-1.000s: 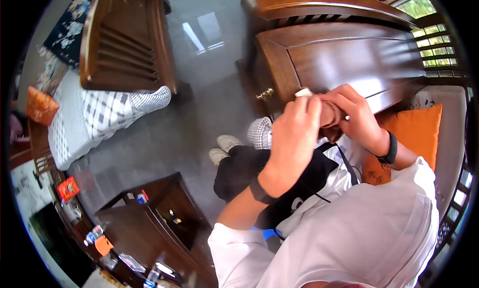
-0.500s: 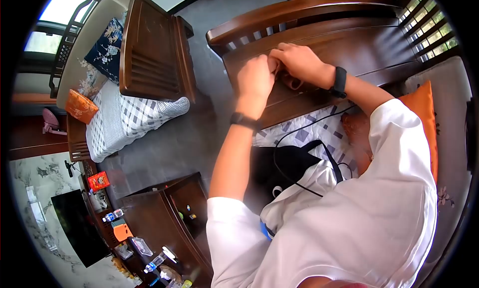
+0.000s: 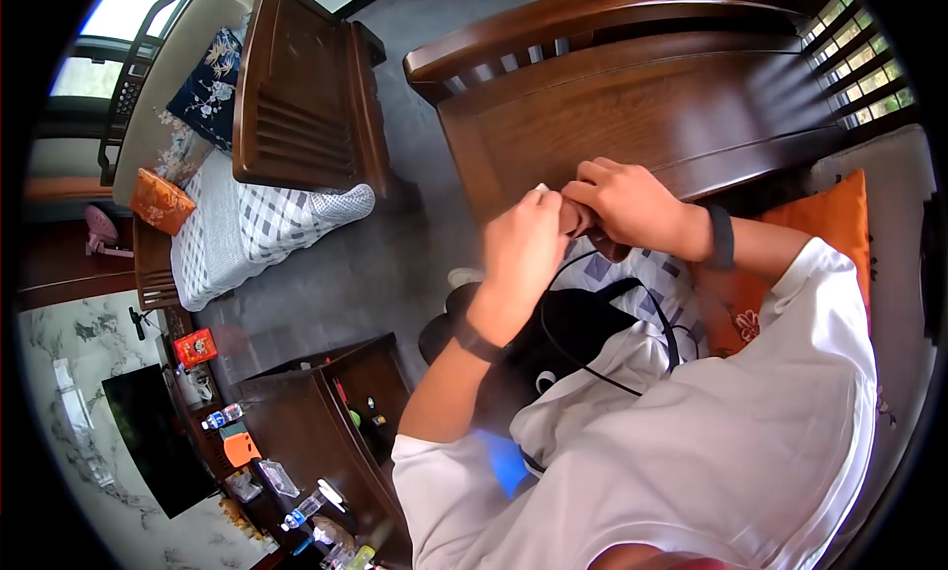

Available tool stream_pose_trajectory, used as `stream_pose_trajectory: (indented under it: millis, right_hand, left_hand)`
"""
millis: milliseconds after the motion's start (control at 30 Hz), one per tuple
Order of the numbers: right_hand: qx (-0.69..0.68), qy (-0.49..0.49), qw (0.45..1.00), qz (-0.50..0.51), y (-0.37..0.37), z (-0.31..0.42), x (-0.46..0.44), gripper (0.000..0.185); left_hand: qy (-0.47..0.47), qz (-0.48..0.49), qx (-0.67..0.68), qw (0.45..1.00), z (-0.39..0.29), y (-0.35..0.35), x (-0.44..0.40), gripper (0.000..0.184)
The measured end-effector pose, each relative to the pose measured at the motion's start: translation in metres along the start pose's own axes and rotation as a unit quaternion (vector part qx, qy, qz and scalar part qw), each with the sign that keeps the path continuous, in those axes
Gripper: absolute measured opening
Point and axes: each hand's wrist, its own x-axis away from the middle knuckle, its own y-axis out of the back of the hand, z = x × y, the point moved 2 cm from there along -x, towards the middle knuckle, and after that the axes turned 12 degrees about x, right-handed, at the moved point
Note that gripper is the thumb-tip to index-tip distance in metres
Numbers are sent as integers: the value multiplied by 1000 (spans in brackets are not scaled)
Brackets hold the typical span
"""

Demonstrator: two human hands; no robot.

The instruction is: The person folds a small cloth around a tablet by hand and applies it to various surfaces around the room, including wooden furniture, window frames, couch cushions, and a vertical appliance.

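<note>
Left hand (image 3: 523,246) has drawn back, partly hiding wooden panel (image 3: 602,101).

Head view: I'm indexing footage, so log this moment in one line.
left hand: gripping brown item; right hand: gripping same item; item: partly hidden; nearby: wooden surface, orange cushion

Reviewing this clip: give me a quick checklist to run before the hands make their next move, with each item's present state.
1. Left hand and right hand both in view: ok.
2. Brown item held between them: ok.
3. Whole item visible: not ok, the fingers hide part of it.
4. Black cord free of the item: cannot tell, it runs up close below the hands.
5. What the item is: cannot tell, too small and covered.
</note>
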Motion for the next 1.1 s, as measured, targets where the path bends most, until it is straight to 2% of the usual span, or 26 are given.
stream_pose_trajectory:
  millis: [33, 67, 100, 167, 333, 400, 467, 567, 667, 733, 833, 867, 933, 1000, 1033, 1100]
  right_hand:
    - [-5, 9, 1000, -1, -5, 0, -8, 28]
    - [-11, 17, 1000, -3, -9, -1, -18, 29]
    - [-8, 15, 1000, 21, -7, -1, -28, 28]
    - [6, 13, 1000, 7, -16, -9, -47, 28]
    - [51, -21, 998, -28, -21, -52, -82, 26]
    - [86, -50, 995, 8, -18, -74, -86, 43]
    - [97, -44, 993, -51, -12, -95, -79, 24]
    - [127, -78, 988, -36, -7, -117, -59, 26]
    - [136, -88, 987, -22, 5, -117, -26, 28]
    - [137, -79, 987, -19, 13, -106, 0, 28]
    - [123, -73, 990, 9, 29, -74, 35, 13]
    - [106, -62, 992, 6, 32, -65, 46, 13]
    - [71, -58, 995, 24, 36, -51, 60, 14]
    - [64, -52, 996, 17, 35, -53, 64, 15]
    - [38, -55, 997, 45, 36, -58, 62, 21]
    - [62, -76, 994, 40, 35, -65, 59, 26]
  left_hand:
    - [-1, -3, -24, 1000, 6, 5, -1, 25]
    - [19, -3, -26, 999, 9, 13, -5, 15]
    - [29, -4, -37, 999, 11, 20, -10, 14]
    - [32, -17, -51, 998, 18, 26, -25, 10]
    - [15, -45, -95, 994, 25, 30, -87, 16]
    - [11, -34, -111, 993, 24, 25, -114, 16]
    - [-15, -31, -103, 994, 13, 18, -136, 17]
    - [-37, -22, -103, 994, -2, 0, -153, 15]
    - [-85, -62, -92, 990, -16, -24, -145, 8]
    - [-119, -38, -57, 991, -24, -38, -127, 10]
    - [-143, 4, -29, 989, -41, -46, -86, 11]
    - [-155, 16, -28, 987, -46, -49, -72, 11]
    - [-146, 53, -37, 987, -54, -51, -52, 8]
    - [-131, 48, -43, 989, -56, -55, -49, 6]
    - [-124, 47, -34, 991, -55, -56, -51, 6]
    - [-108, 50, -34, 992, -57, -56, -63, 6]
